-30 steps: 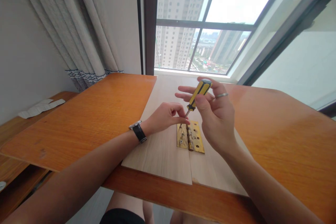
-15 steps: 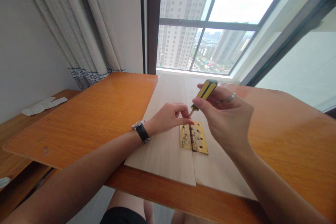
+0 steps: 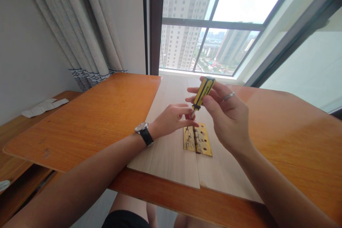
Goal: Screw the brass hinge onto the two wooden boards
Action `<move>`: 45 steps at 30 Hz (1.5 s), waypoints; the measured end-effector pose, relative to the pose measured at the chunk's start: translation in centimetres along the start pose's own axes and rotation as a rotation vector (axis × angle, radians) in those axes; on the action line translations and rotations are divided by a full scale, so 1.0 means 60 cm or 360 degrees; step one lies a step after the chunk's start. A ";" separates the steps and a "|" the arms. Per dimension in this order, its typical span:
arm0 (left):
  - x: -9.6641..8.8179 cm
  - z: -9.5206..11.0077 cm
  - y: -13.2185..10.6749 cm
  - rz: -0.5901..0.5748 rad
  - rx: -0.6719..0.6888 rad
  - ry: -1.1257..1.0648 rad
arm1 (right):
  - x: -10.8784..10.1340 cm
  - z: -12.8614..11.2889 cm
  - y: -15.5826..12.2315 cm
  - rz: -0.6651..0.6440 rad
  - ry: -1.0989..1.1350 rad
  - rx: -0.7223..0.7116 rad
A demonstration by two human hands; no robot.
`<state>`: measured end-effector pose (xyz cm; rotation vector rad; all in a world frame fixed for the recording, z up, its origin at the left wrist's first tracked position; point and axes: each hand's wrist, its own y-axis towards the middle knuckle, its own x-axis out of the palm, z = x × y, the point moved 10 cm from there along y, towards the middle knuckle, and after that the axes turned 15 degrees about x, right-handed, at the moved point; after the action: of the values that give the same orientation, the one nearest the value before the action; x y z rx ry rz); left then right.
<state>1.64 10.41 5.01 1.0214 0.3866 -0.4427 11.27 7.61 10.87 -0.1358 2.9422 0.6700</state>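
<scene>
A brass-coloured butt hinge (image 3: 205, 140) lies opened flat across the seam between two pale wooden boards (image 3: 171, 160). Screws show in its left leaf, while the right leaf has bare holes. In my right hand (image 3: 231, 117) is a yellow-and-black screwdriver (image 3: 204, 92), held by its handle and tilted with the shaft down toward the far end of the left leaf. My left hand (image 3: 171, 120) curls its thumb and fingers around the lower shaft, just above the hinge. Those fingers hide the screwdriver's tip.
Both boards rest on an orange-brown wooden table (image 3: 107, 124), whose near edge runs above my legs. A window (image 3: 208, 25) rises behind it, with a grey curtain (image 3: 88, 25) at the left. White paper strips (image 3: 44, 107) lie on a lower wooden surface at the left.
My right hand has shifted slightly left and turned the screwdriver handle, with its fingers now stretched further past it. The left hand and hinge stay nearly in place.
</scene>
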 end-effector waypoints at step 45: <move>-0.012 0.013 0.004 0.0112 0.0008 -0.0024 | 0.004 0.002 0.008 -0.0193 0.0103 0.0054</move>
<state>1.22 9.94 5.90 1.0330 0.3352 -0.3878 10.99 8.08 10.96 -0.3359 2.9748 0.6097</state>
